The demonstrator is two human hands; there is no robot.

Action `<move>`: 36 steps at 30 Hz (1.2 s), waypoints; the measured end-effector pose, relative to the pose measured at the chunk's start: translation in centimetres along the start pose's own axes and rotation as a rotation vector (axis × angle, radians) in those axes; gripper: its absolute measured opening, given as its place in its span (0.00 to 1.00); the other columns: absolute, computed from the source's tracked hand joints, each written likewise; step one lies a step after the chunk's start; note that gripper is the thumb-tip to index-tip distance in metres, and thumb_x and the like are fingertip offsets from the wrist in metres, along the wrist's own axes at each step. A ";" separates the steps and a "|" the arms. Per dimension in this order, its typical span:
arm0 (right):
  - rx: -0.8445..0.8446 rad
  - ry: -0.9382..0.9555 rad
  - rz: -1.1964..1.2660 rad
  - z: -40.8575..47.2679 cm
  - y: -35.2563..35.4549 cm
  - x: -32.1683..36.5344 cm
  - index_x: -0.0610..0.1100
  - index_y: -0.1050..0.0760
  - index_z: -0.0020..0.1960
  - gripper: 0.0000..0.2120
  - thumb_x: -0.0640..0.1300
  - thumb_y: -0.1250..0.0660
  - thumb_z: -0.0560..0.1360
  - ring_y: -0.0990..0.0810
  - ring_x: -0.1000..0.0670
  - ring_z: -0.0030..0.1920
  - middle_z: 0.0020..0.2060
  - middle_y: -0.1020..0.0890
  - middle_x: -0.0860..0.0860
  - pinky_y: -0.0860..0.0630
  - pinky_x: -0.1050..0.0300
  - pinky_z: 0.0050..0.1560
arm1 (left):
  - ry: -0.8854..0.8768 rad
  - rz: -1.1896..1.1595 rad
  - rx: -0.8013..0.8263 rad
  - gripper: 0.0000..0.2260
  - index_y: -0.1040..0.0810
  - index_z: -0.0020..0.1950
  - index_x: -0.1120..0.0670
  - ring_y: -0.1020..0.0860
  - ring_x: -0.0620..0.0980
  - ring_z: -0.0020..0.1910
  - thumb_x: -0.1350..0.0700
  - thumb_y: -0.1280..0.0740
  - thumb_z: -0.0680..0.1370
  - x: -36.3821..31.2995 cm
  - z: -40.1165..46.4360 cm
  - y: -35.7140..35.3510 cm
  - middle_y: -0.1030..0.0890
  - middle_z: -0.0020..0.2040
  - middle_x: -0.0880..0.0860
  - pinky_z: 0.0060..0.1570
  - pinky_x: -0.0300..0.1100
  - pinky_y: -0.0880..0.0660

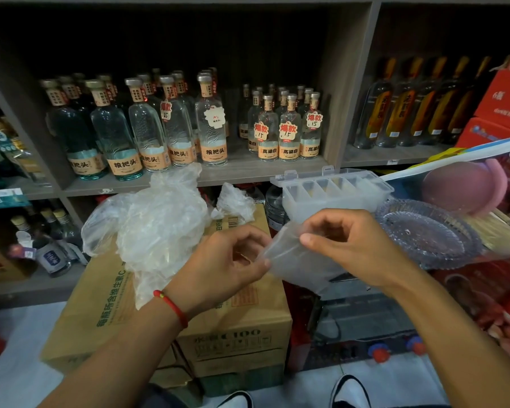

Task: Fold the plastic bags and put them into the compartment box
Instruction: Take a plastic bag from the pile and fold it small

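Clear plastic bag [295, 260], edges hard to trace, pinched by left hand [221, 266] and right hand [354, 242].

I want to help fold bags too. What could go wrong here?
The plastic bag is thin and slippery, so it might slip from the left hand or right hand and unfold. The compartment box sits near a glass dish; reaching over could bump it.
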State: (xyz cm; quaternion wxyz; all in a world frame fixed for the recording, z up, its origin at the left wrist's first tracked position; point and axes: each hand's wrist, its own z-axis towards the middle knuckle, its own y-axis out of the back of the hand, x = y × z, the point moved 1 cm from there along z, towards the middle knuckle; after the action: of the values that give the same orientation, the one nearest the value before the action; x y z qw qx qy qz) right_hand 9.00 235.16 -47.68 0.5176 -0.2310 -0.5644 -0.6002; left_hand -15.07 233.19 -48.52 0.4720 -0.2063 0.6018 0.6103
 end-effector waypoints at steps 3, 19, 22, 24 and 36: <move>0.060 -0.029 0.111 -0.4 0.4 0.0 0.49 0.15 0.55 0.12 0.47 0.22 0.72 0.14 0.56 0.52 0.49 0.13 0.56 0.21 0.65 0.53 | -0.024 0.001 -0.051 0.07 0.15 0.51 0.50 0.17 0.49 0.43 0.61 0.24 0.76 0.0 0.0 0.0 0.15 0.43 0.50 0.50 0.51 0.19; -0.107 0.005 0.262 0.0 -0.6 0.5 0.50 0.12 0.48 0.07 0.50 0.26 0.73 0.13 0.55 0.46 0.44 0.11 0.51 0.20 0.65 0.44 | 0.028 -0.259 -0.213 0.04 0.12 0.46 0.55 0.17 0.52 0.41 0.61 0.22 0.73 0.1 0.3 0.9 0.14 0.40 0.53 0.46 0.43 0.18; -0.009 -0.019 0.297 -0.2 -0.7 0.8 0.52 0.13 0.54 0.12 0.55 0.24 0.73 0.13 0.55 0.52 0.50 0.12 0.53 0.19 0.65 0.48 | 0.023 -0.274 -0.204 0.04 0.12 0.46 0.55 0.18 0.51 0.40 0.61 0.22 0.73 0.1 0.3 1.0 0.14 0.39 0.53 0.45 0.41 0.18; 0.070 -0.084 0.272 -0.2 -1.3 0.8 0.55 0.15 0.57 0.18 0.56 0.21 0.69 0.13 0.54 0.54 0.52 0.12 0.54 0.19 0.64 0.49 | 0.013 -0.275 -0.200 0.04 0.12 0.46 0.55 0.18 0.56 0.41 0.61 0.22 0.73 0.0 0.3 1.1 0.14 0.39 0.54 0.45 0.43 0.18; -0.226 -0.180 0.354 0.6 -3.1 0.5 0.47 0.14 0.50 0.12 0.48 0.19 0.69 0.11 0.50 0.46 0.45 0.11 0.51 0.17 0.60 0.41 | 0.144 -0.343 0.038 0.08 0.17 0.51 0.58 0.20 0.43 0.41 0.55 0.24 0.76 0.3 0.5 -1.1 0.19 0.38 0.48 0.49 0.37 0.23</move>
State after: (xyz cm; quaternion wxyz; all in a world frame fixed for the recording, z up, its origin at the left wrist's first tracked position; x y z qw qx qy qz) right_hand 5.91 235.04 -48.45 0.5334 -0.4356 -0.4880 -0.5363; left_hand -14.13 233.53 -49.27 0.5287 -0.3402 0.6015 0.4929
